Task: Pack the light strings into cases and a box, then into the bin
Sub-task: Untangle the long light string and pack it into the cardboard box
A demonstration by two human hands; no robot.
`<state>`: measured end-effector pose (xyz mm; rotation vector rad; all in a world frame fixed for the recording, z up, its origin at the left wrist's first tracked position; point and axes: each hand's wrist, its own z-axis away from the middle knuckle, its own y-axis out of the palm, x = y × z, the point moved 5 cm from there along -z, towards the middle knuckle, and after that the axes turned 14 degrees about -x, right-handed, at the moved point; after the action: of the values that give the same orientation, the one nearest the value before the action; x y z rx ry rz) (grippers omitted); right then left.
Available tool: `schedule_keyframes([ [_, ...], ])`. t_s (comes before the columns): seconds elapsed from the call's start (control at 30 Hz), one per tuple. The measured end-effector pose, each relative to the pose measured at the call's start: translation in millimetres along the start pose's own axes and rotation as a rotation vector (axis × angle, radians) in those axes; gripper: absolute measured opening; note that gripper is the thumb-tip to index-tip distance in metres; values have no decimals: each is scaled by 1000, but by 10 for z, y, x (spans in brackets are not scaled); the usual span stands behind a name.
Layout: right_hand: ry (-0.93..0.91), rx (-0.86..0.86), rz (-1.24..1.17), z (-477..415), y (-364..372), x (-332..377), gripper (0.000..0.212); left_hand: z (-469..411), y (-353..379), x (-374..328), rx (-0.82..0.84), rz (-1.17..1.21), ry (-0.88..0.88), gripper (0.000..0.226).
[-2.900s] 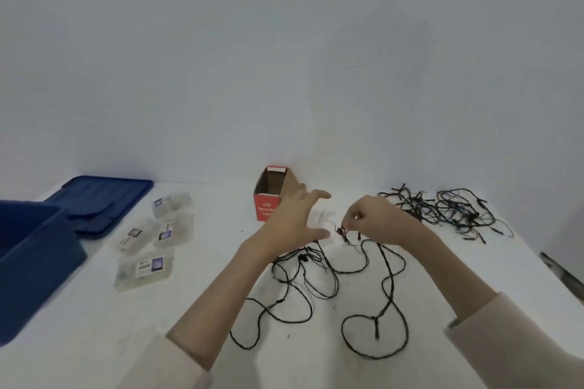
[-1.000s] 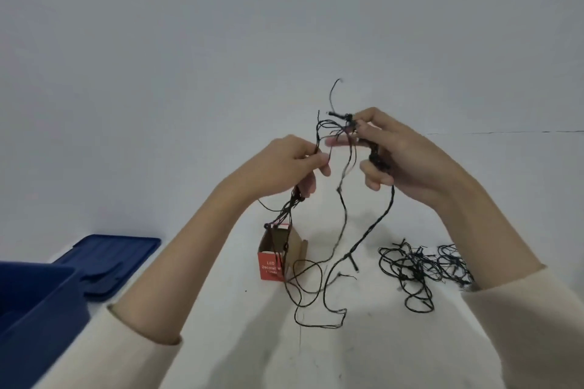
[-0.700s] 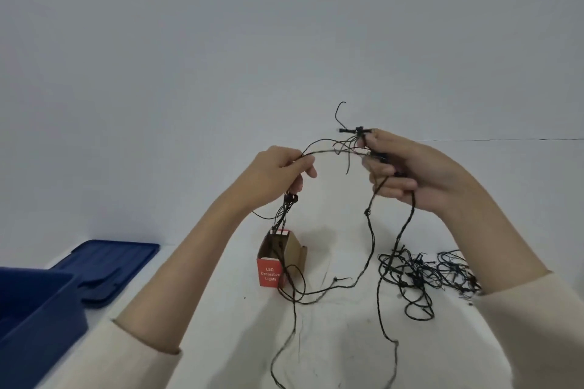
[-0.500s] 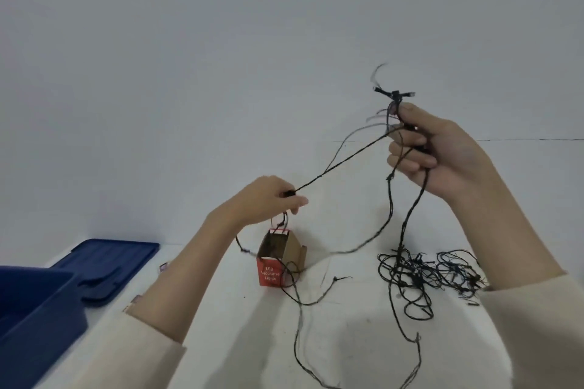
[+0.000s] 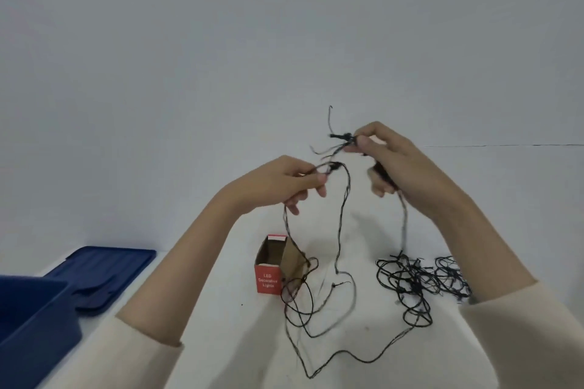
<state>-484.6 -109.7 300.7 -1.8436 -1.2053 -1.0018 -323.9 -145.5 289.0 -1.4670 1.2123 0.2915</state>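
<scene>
I hold a black light string (image 5: 343, 224) up above the white table with both hands. My left hand (image 5: 278, 181) pinches one strand of it. My right hand (image 5: 398, 167) grips a small bundle of gathered loops, with a loose end sticking up. The rest of the string hangs down and lies in loops on the table. A second tangled light string (image 5: 420, 278) lies on the table under my right arm. A small red cardboard box (image 5: 271, 265), open at the top, stands below my left hand. The blue bin (image 5: 31, 319) is at the lower left.
The blue bin lid (image 5: 107, 271) lies flat beyond the bin, at the table's back left. A pale wall rises close behind the table. My cream sleeves fill the lower corners of the view.
My right hand has come down and my left hand has come up, so the two are close together again. The taut strand between them has gone slack into a hanging loop.
</scene>
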Motion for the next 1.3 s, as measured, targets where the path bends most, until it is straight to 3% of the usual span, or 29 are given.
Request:
schedule_keyframes([
  [0.07, 97, 198, -85, 49, 184, -62, 15, -18, 54, -125, 46, -47, 31, 30],
  [0.13, 128, 226, -15, 40, 221, -158, 16, -34, -14, -114, -5, -47, 25, 29],
  [0.27, 218, -138, -197, -128, -243, -229, 21, 91, -293, 242, -56, -6, -74, 27],
  [0.33, 204, -185, -227, -151, -394, -229, 21, 175, -335, 401, -35, 37, -117, 24],
  [0.5, 249, 253, -242, 50, 166, -190, 14, 148, -35, 253, 68, 81, -63, 25],
  [0.6, 261, 437, -66, 143, 321, -239, 12, 62, -90, 184, -24, 100, -66, 20],
  [0.67, 289, 318, -129, 52, 180, -253, 16, 62, -211, 250, -45, 110, -78, 25],
  [0.77, 290, -17, -257, -127, -236, -272, 23, 162, -337, 475, 0, 58, -133, 24],
  [0.83, 262, -198, -228, -179, -482, -309, 23, 221, -386, 650, 8, -11, -182, 23],
  [0.9, 219, -263, -145, -178, -572, -321, 24, 232, -402, 741, -27, -46, -209, 26],
  [1.07, -29, -1, 314, 21, -170, -94, 14, 95, -228, 259, -142, 25, -42, 26],
  [1.13, -81, 64, 200, 93, -13, 51, 13, 23, -155, 0, -168, -104, 76, 24],
  [1.2, 34, 242, -21, 175, 160, 108, 14, -41, -123, -141, -166, -145, 121, 20],
  [1.3, 189, 405, -56, 234, 277, 48, 11, -76, -147, -181, -182, -195, 134, 24],
])
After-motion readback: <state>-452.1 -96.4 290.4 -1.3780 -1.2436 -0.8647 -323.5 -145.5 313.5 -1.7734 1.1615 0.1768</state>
